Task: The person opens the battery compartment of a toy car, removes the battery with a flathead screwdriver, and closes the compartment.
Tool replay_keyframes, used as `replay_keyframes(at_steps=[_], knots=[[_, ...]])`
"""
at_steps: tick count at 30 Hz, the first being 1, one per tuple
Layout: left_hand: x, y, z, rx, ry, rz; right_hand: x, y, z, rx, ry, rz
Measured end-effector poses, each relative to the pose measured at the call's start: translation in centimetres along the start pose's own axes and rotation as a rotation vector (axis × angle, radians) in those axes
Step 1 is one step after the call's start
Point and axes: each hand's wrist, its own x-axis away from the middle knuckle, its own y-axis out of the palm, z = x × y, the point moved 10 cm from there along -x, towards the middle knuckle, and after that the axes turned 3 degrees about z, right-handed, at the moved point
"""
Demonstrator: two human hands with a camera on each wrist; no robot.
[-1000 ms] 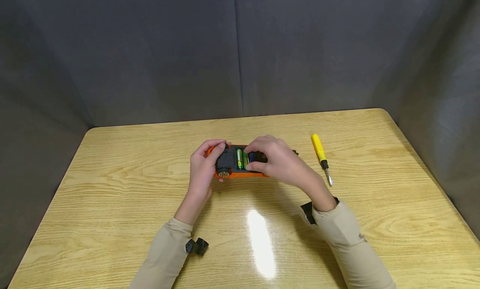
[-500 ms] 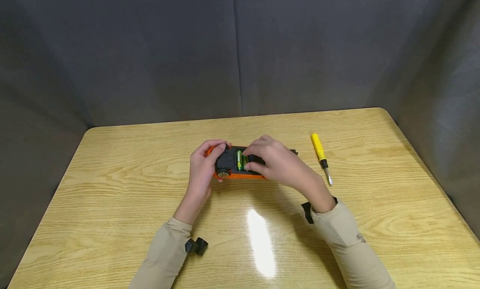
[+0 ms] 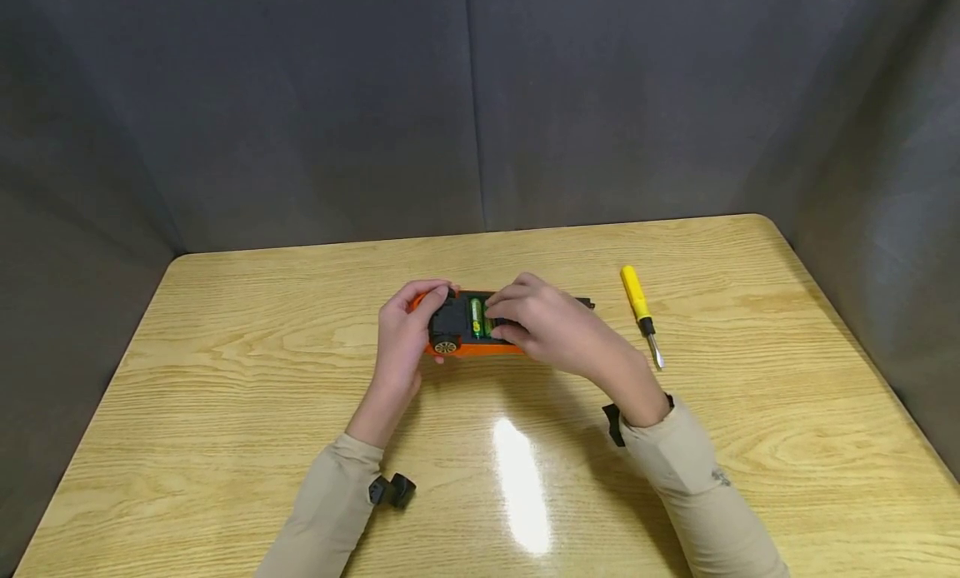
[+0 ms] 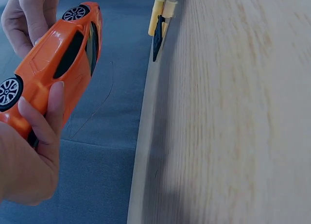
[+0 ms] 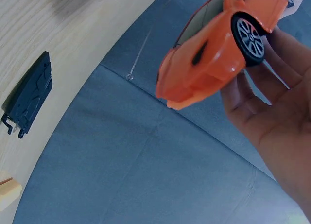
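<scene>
A toy car [image 3: 487, 350] is held underside up over the table. In the head view its battery compartment shows a green battery [image 3: 477, 318] and part of another green battery [image 3: 489, 325] beside it. My left hand [image 3: 403, 328] grips the car's left end, thumb on the underside; in the left wrist view the fingers wrap the orange side. My right hand [image 3: 551, 324] bends over the compartment, thumb and fingertips at the ends of the second battery, pinching it. The compartment's right part is hidden under that hand. The right wrist view shows the palm beside the car's wheel [image 5: 248, 37].
A screwdriver [image 3: 639, 303] with a yellow handle lies right of the car on the wooden table [image 3: 247, 378]. A black plastic cover [image 5: 30, 95] with small clips lies on the table too. Behind rises a dark grey partition [image 3: 315, 112].
My right fingers have shifted slightly and closed in over the compartment; the dark blue battery seen earlier beside the green ones is now hidden. The left hand keeps its hold, almost still.
</scene>
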Motion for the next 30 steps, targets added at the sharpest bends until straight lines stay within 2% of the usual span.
replay_keyframes(at_steps=[11, 15, 20, 25, 30], knots=[[-0.2, -0.6, 0.1, -0.013, -0.026, 0.029, -0.3, 0.1, -0.8, 0.069, -0.044, 0.030], [-0.2, -0.7, 0.1, -0.014, -0.028, 0.038, -0.4, 0.0, -1.0, 0.063, -0.045, 0.054], [-0.2, 0.0, -0.3, -0.023, -0.049, 0.000, -0.2, -0.7, -0.8, -0.044, -0.022, 0.082], [-0.2, 0.1, -0.5, -0.010, -0.054, -0.003, -0.1, -0.4, -0.3, -0.161, 0.010, 0.027], [-0.2, 0.2, -0.4, -0.012, -0.047, -0.014, 0.1, -0.2, 0.1, -0.195, 0.041, -0.009]])
